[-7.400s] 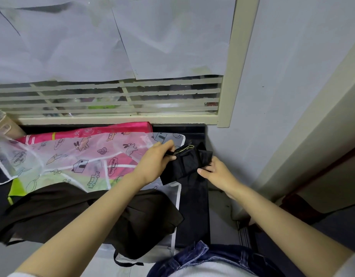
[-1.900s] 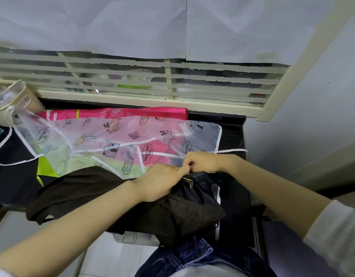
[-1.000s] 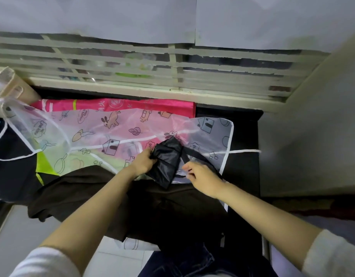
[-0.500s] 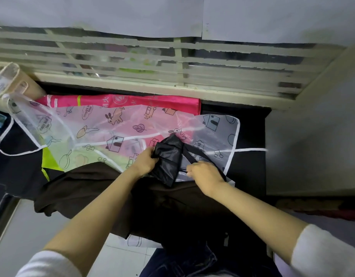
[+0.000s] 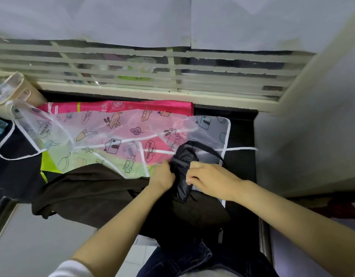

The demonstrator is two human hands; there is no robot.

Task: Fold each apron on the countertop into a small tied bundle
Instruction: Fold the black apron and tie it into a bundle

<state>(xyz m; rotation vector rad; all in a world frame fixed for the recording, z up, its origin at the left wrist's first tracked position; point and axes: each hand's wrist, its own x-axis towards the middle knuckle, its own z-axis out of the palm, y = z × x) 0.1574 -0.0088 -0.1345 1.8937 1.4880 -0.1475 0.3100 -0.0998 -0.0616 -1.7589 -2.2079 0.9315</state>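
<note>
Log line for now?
phase: bundling | left hand: grips black apron bundle | right hand: grips same bundle | strap: loose loop beyond | unfolded: brown apron, clear printed apron

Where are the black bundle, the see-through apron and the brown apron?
black bundle [image 5: 184, 156], head view, on its crumpled upper part.
see-through apron [image 5: 116, 134], head view, on its printed middle.
brown apron [image 5: 88, 188], head view, on its flat left part.
</note>
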